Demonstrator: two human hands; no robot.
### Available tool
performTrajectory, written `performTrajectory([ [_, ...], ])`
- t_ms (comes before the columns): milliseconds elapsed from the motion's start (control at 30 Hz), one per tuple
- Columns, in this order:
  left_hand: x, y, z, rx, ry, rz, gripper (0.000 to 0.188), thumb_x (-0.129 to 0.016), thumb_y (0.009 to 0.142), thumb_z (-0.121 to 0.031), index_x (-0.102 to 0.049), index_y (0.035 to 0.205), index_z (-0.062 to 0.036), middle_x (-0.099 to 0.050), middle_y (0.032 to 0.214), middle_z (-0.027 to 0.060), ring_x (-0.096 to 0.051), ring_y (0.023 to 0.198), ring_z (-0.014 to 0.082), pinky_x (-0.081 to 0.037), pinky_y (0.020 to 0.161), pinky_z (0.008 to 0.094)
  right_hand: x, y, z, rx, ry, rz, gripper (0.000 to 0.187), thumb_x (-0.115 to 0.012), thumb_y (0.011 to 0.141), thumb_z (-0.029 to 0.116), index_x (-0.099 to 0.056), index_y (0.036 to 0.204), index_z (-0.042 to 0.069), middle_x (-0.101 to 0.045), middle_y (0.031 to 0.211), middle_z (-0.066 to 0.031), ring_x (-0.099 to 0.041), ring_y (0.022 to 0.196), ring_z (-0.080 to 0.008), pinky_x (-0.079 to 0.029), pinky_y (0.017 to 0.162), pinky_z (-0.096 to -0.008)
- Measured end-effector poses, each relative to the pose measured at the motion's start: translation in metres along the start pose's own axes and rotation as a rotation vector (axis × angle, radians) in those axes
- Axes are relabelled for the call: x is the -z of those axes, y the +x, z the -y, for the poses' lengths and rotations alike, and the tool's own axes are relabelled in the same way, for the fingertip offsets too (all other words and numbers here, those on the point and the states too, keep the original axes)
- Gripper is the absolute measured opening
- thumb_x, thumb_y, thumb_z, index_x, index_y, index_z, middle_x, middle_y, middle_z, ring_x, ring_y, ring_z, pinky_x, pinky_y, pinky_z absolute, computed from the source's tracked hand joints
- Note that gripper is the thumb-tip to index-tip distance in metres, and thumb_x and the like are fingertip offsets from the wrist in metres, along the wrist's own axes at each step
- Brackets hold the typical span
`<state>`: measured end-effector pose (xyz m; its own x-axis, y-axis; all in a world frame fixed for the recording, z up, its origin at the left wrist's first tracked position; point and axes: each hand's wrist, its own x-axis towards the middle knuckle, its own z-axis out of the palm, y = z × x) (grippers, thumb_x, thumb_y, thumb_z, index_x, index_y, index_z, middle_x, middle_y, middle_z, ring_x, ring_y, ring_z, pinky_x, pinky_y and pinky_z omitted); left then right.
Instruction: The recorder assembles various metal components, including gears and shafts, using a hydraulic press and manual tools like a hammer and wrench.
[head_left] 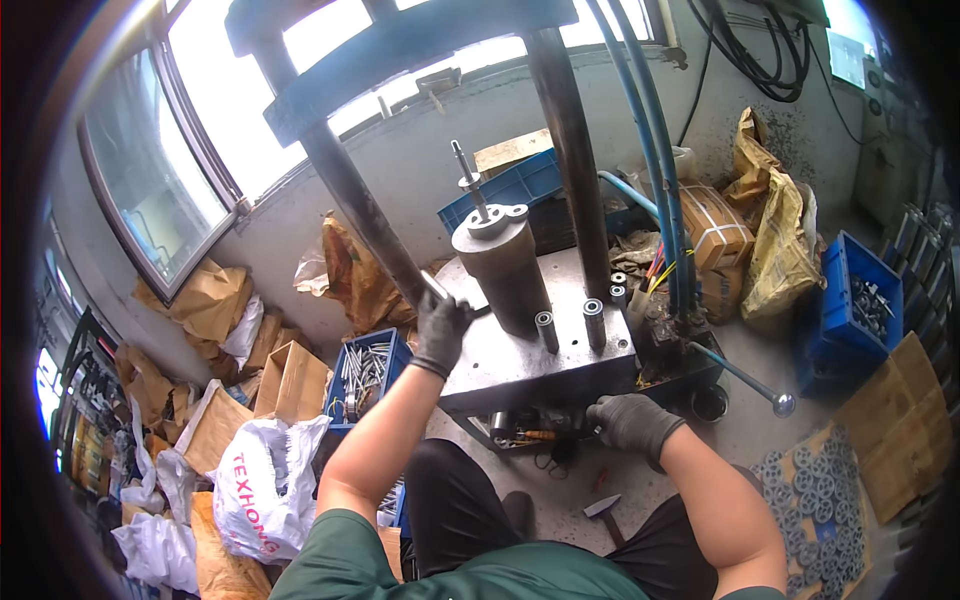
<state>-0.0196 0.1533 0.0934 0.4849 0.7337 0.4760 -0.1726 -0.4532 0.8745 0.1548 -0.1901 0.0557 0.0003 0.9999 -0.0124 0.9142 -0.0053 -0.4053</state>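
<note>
My left hand (pixel 441 333), in a dark glove, is closed at the left side of the steel press table (pixel 480 381). A short shiny metal rod (pixel 434 285) sticks up out of its grip. Right of it stands a thick metal cylinder (pixel 513 275) with a ringed top, and a thin stepped shaft (pixel 469 182) rises from that top. My right hand (pixel 637 424), also gloved, is closed just below the table's front right edge; what its fingers hold is hidden. Small upright sleeves (pixel 594 325) stand on the table's right part.
Dark press columns (pixel 568 160) rise behind the table to a blue crossbeam (pixel 420 50). A lever with a ball end (pixel 783 404) juts out at right. Blue crates of metal parts (pixel 366 372) flank me. A hammer (pixel 604 508) lies on the floor; flat rings (pixel 815 500) cover cardboard at right.
</note>
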Motion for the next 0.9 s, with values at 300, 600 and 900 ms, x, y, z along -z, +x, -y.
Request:
performTrajectory([
  [300, -0.027, 0.165, -0.161, -0.426, -0.091, -0.154, 0.016, -0.066, 0.101, -0.013, -0.061, 0.111, -0.0019, -0.065, 0.092, 0.0061, -0.062, 0.082, 0.0148, -0.052, 0.076, 0.0304, -0.007, 0.015, 0.012, 0.086, -0.002, 0.044, 0.023, -0.063, 0.089, 0.018, -0.073, 0.108, 0.009, -0.07, 0.103, -0.0165, -0.069, 0.1, -0.0374, -0.056, 0.088, -0.0485],
  [600, -0.049, 0.236, -0.152, -0.32, 0.227, 0.036, 0.008, -0.064, 0.102, -0.008, -0.064, 0.104, -0.0004, -0.071, 0.101, 0.0113, -0.067, 0.09, 0.0181, -0.055, 0.084, 0.0327, -0.013, 0.017, 0.013, 0.152, 0.022, 0.083, 0.022, -0.065, 0.086, 0.013, -0.072, 0.106, 0.01, -0.069, 0.099, -0.0158, -0.069, 0.098, -0.0377, -0.055, 0.088, -0.048],
  [900, -0.063, 0.194, -0.076, 0.001, -0.051, 0.048, 0.03, -0.066, 0.104, -0.029, -0.062, 0.122, -0.0059, -0.069, 0.097, 0.0075, -0.066, 0.091, 0.0178, -0.054, 0.088, 0.0321, -0.014, 0.018, 0.008, 0.188, 0.137, 0.065, 0.026, -0.068, 0.081, 0.005, -0.072, 0.106, 0.009, -0.066, 0.11, -0.0193, -0.067, 0.105, -0.0388, -0.053, 0.097, -0.046],
])
